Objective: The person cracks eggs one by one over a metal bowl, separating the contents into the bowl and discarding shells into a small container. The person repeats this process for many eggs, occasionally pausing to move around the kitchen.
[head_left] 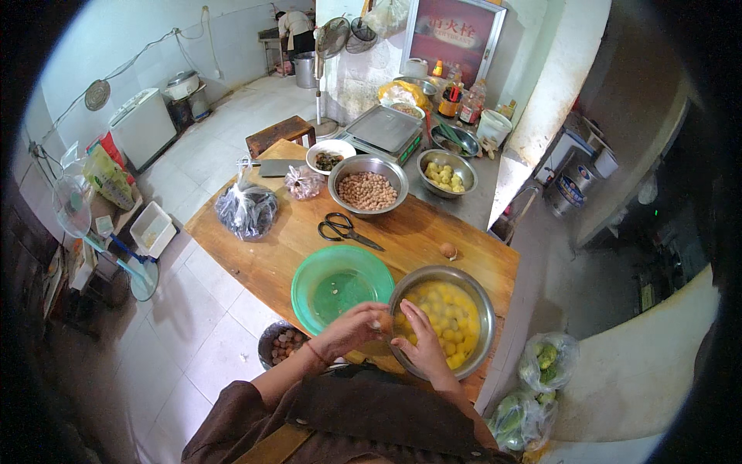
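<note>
My left hand [362,325] holds a brown eggshell [384,322] at the left rim of a steel bowl. Many cracked eggs, with yellow yolks in clear white, fill that steel bowl [488,301]. My right hand [424,342] is over the bowl's near left side, its fingers apart and nothing visible in it. A green plastic basin [301,290] stands left of the bowl, with a small pale bit on its bottom. Behind the bowl, a brown egg [448,250] lies on the wooden table. Below the table's left edge, a black-lined bin [264,342] holds many brown eggshells.
Black-handled scissors [351,231] lie behind the basin. Farther back are a steel bowl of peanuts [368,191], a cleaver [278,168], tied plastic bags [246,209] and a scale [385,130]. Peeled potatoes [445,177] fill another bowl. A person [297,32] bends at the far wall.
</note>
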